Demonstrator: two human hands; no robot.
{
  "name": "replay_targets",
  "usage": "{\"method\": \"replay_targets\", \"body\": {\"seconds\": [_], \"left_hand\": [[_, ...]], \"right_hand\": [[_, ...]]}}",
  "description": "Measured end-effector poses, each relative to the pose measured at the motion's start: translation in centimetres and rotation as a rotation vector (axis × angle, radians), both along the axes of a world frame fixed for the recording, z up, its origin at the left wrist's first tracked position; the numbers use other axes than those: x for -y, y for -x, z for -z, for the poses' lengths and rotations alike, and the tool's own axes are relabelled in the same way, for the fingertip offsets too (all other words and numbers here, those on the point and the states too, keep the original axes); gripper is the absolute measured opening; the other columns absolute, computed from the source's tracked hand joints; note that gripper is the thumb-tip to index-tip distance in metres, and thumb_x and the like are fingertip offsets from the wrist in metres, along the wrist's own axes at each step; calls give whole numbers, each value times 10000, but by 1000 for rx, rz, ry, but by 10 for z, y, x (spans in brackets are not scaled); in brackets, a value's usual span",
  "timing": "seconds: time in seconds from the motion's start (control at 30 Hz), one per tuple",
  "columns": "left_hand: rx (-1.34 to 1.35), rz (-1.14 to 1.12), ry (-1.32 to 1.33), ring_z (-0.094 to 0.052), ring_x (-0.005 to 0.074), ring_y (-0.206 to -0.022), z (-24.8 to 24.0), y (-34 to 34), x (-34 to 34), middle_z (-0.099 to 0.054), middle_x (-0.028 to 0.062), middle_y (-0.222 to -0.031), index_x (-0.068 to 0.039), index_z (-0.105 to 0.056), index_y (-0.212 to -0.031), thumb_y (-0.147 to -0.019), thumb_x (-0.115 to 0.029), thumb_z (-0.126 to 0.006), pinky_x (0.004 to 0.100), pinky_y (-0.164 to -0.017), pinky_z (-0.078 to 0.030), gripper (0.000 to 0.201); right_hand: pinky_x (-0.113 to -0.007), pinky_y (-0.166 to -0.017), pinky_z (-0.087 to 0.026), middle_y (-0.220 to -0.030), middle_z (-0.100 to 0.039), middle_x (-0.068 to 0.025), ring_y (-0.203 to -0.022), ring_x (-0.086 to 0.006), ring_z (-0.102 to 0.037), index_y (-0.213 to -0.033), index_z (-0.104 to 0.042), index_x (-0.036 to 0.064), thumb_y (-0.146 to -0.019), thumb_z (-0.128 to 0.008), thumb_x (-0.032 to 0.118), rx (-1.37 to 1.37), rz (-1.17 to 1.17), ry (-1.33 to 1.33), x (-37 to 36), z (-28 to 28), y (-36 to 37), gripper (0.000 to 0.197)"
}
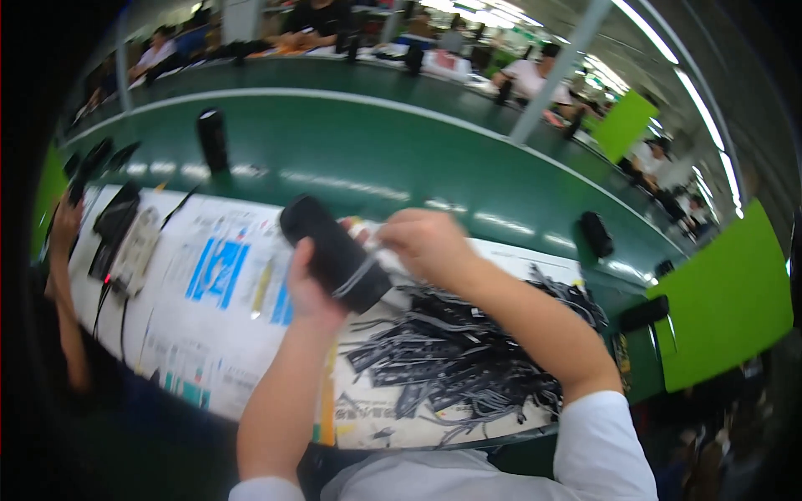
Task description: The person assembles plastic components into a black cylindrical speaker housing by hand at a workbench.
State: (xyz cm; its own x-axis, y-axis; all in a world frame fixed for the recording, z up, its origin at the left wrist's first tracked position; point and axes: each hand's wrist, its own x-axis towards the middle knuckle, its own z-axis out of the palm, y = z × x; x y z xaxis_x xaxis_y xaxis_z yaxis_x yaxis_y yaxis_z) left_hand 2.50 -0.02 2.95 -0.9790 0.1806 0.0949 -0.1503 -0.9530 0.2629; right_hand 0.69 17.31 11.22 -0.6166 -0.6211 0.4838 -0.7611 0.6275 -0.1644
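My left hand is wrapped round a black cylinder, which looks like a portable speaker with a grey strap or cord across its lower end. The cylinder is held tilted above the work surface. Close to its right side is my right hand, its fingers pinched together; what they hold, if anything, is too blurred to name. Below and to the right lies a heap of black strips with grey cords, on cardboard in front of me.
White printed sheets cover the bench's left part, with a power strip on them. Black cylinders stand or lie on the green bench. A co-worker's arm is at the left. Green panels border the right side.
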Motion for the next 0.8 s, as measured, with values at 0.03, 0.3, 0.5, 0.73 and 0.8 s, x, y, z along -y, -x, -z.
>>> {"method": "replay_targets", "body": {"seconds": [0.03,0.3,0.5,0.73,0.8], "left_hand": [[-143,76,-18,-552,336,-1094,1,-2,2,-534,130,-1243,-62,-420,-1317,-825,-433,-583,515,-947,-443,637],[57,-43,182,-565,252,-1045,9,10,-1,-546,97,-1179,-59,-434,-1291,-888,-446,-549,391,-932,-455,571],[63,-218,317,-496,200,-1138,4,8,-4,-517,79,-1238,-66,-417,-1304,-951,-448,-453,370,-990,-373,521],[-5,-525,499,-378,268,-1242,23,25,2,-374,172,-1359,-91,-113,-1449,-955,-280,-472,379,-1039,-274,639],[-10,-631,670,-390,240,-1219,26,30,2,-384,168,-1343,-70,-173,-1434,-944,-234,-490,361,-1046,-278,606]], "right_hand": [[-370,-699,-522,-838,-651,-120,-777,-294,-643,-864,-693,64,-737,-644,58,82,-43,41,7,8,7,136],[-329,-817,-492,-994,-654,-209,-907,-270,-644,-1126,-578,-56,-746,-636,296,890,53,242,25,-7,-1,521],[-332,-822,-486,-999,-639,-241,-924,-290,-635,-1154,-531,-97,-697,-701,455,899,125,123,34,14,25,737],[-310,-748,-500,-940,-657,-156,-832,-205,-637,-1060,-618,-75,-731,-704,390,1055,213,369,17,31,80,576],[-315,-688,-514,-861,-671,-131,-752,-194,-650,-967,-672,-49,-722,-708,388,1023,332,436,-1,48,112,502]]}}
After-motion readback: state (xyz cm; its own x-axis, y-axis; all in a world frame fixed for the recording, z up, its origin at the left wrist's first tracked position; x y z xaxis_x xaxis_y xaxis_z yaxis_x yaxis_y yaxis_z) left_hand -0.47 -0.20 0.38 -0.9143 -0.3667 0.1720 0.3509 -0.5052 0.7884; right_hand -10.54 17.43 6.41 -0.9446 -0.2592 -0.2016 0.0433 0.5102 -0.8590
